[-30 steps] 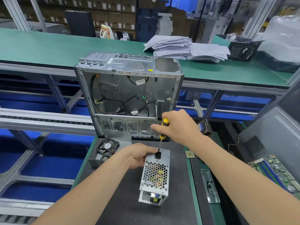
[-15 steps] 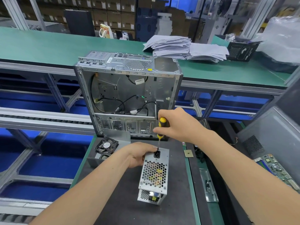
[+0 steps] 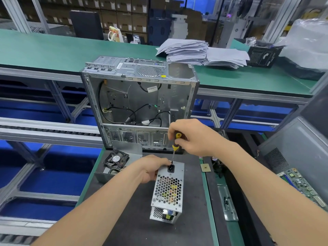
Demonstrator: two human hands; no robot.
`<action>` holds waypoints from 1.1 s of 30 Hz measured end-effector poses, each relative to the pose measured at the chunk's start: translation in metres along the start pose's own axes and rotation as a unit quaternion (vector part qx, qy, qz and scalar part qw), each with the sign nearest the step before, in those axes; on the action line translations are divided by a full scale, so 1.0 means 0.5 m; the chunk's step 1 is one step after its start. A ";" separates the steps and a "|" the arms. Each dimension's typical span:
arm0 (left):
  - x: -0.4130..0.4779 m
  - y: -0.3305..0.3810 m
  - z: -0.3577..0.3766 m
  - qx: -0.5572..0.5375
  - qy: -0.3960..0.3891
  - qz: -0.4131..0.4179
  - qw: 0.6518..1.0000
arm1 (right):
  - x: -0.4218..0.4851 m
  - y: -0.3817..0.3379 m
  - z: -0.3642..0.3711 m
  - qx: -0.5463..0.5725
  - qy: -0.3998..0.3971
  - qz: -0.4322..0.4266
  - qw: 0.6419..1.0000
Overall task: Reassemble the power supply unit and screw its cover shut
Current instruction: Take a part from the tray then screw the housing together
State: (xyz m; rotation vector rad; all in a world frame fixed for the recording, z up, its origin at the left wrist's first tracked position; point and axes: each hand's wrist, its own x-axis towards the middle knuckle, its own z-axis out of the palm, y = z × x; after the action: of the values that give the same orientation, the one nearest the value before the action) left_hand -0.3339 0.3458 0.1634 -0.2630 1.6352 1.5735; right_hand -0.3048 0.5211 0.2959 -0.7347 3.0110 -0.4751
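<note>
The silver power supply unit [image 3: 167, 191] stands on end on the dark mat [image 3: 134, 226], its honeycomb grille and black power socket facing up. My left hand [image 3: 151, 168] grips its upper left edge. My right hand [image 3: 192, 137] holds a yellow-and-black screwdriver [image 3: 175, 145] upright, its thin shaft coming down to the top left corner of the unit beside the socket. The tip is hidden against my left fingers.
An open, empty computer case [image 3: 140, 105] stands just behind the mat. A black fan [image 3: 116, 159] lies in a grey metal tray at the left. A CPU chip [image 3: 205, 168], a metal bracket [image 3: 227, 203] and a green circuit board [image 3: 301, 183] lie at the right.
The view has shifted slightly. My right hand stays on the screwdriver over the unit's top corner, its fingers a little differently placed on the handle. My left hand keeps its hold.
</note>
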 end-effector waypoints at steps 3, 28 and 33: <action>0.000 0.000 0.000 -0.006 -0.008 -0.002 1.000 | 0.001 0.001 -0.005 0.029 0.020 0.050 0.998; 0.002 -0.004 -0.004 -0.006 -0.010 0.011 1.000 | 0.006 -0.007 0.029 0.083 0.042 0.074 0.993; 0.002 -0.001 -0.002 -0.008 -0.011 0.007 1.000 | 0.001 -0.014 0.029 0.076 0.054 0.111 0.989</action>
State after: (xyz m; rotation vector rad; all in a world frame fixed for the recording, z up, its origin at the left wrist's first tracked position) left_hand -0.3344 0.3451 0.1622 -0.2422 1.6111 1.5943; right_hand -0.3011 0.5108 0.2839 -0.3692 3.0592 -0.7466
